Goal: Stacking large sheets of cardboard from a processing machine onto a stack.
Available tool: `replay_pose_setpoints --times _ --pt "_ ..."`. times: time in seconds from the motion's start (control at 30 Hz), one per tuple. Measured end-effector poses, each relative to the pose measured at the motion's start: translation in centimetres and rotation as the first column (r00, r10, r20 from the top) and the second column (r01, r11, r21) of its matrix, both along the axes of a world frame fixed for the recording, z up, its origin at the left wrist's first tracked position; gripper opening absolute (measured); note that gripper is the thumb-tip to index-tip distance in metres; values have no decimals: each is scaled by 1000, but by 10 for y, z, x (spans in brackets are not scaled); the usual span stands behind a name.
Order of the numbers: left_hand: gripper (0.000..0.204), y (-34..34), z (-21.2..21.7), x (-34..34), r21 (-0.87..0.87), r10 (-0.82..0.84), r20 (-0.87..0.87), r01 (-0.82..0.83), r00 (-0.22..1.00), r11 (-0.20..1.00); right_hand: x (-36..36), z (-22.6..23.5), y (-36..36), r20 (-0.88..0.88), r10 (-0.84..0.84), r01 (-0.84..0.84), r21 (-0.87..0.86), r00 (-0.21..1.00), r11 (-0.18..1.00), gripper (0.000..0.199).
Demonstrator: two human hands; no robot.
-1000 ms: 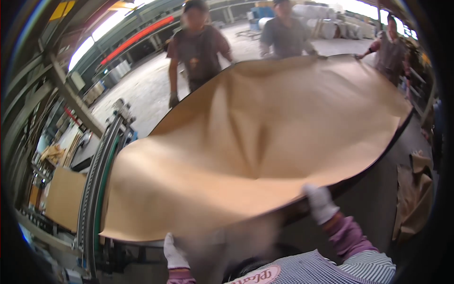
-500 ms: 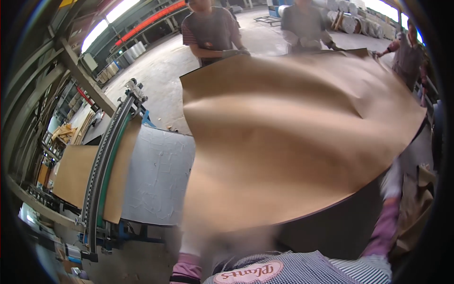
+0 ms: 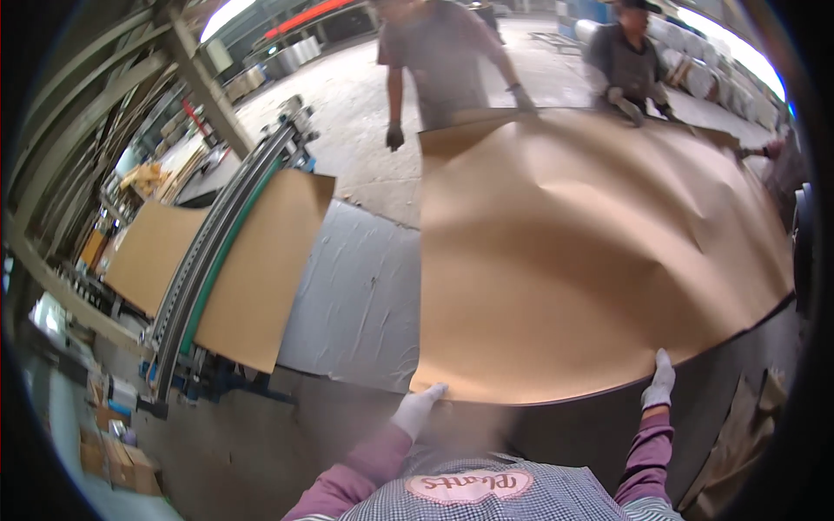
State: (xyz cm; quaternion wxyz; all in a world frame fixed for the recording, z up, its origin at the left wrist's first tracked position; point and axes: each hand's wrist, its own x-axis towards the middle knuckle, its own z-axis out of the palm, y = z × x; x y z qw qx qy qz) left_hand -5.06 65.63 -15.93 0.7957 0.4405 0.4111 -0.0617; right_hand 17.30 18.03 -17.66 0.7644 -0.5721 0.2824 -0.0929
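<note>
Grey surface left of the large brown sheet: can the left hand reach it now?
Probably yes: the left hand grips the near-left corner of the large brown sheet, close beside the grey surface, with no obstacle visible. It would likely need to let go first.

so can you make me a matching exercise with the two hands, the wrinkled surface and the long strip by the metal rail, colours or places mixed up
1. left hand
2. right hand
3. wrinkled surface
4. long strip beside the metal rail

a. grey
b. green
c. at the near edge of the large brown sheet, right of the other hand
d. at that sheet's near left corner

Pairs: 1-d, 2-c, 3-a, 4-b
</note>
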Motion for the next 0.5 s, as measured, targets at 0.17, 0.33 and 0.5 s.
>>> replay_pose_setpoints --times 0.17,0.33,0.5 --pt "36 32 18 17 68 -78 -42 81 996 994 -5 -29 7 -249 119 -194 -302 961 933 62" --pt "40 96 26 -31 8 -249 -75 250 966 968 -21 -199 -86 -515 366 -629 -678 775 379 61" --pt "21 255 -149 -169 -233 231 -323 -314 918 920 -155 -216 54 -643 -553 -378 404 530 -833 50"
